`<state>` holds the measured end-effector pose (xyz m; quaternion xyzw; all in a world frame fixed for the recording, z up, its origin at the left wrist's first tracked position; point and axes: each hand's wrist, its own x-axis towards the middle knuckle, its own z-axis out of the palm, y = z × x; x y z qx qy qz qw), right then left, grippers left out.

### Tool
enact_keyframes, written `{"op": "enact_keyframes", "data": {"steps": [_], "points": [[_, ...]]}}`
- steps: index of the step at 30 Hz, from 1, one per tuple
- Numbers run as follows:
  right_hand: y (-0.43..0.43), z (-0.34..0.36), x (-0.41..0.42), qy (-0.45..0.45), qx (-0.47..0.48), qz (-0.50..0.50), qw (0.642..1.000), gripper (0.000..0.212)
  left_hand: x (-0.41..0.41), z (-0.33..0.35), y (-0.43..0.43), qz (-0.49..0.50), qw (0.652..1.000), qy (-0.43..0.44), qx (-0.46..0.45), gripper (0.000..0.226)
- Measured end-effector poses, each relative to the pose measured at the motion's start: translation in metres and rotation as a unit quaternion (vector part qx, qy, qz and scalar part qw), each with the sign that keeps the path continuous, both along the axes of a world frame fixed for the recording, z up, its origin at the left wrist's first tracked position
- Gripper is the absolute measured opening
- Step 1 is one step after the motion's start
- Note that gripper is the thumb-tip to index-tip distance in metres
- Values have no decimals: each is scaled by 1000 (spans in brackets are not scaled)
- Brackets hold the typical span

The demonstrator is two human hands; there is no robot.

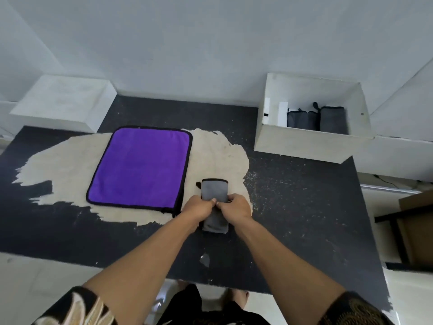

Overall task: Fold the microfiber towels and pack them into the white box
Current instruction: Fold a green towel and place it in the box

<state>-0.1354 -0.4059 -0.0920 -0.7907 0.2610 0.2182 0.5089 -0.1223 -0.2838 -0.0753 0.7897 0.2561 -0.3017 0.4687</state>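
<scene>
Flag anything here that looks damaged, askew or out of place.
The black table top looks damaged: a big ragged pale patch shows under and around the purple towel, and a small pale mark sits near the front edge. The gray towel gripped by the left hand and right hand looks tidy.

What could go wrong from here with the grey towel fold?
The left hand and right hand pinch the grey towel mid-length; its free ends may unfold when lifted. The white box already holds packed towels toward its right; a loose fold might snag on them or the rim.
</scene>
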Motion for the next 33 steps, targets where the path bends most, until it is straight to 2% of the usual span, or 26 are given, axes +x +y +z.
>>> {"op": "enact_keyframes", "data": {"steps": [2, 5, 9, 13, 18, 21, 25, 28, 33], "points": [[-4, 7, 1, -6, 80, -59, 995, 26, 3, 8, 1, 8, 998, -10, -60, 33], [-12, 25, 5, -46, 170, -104, 979, 19, 10, 27, -1, -53, 991, -107, -54, 24], [-20, 64, 19, -139, 184, -161, 960, 21, 36, 66, -22, -132, 961, -239, -42, 21], [-40, 106, 39, -218, 188, -240, 927, 20, 72, 109, -60, -177, 930, -313, -75, 21], [-96, 149, 68, -256, 146, -268, 917, 25, 107, 141, -113, -234, 914, -325, -55, 18], [-134, 165, 89, -257, 118, -222, 933, 35, 129, 153, -143, -255, 908, -329, -54, 23], [-181, 169, 129, -245, 122, -194, 942, 34, 158, 161, -177, -251, 916, -303, -73, 30], [-215, 160, 166, -223, 132, -204, 944, 34, 183, 160, -191, -264, 921, -285, -25, 58], [-248, 125, 227, -142, 148, -146, 968, 41, 219, 144, -184, -188, 934, -300, 42, 51]]}}
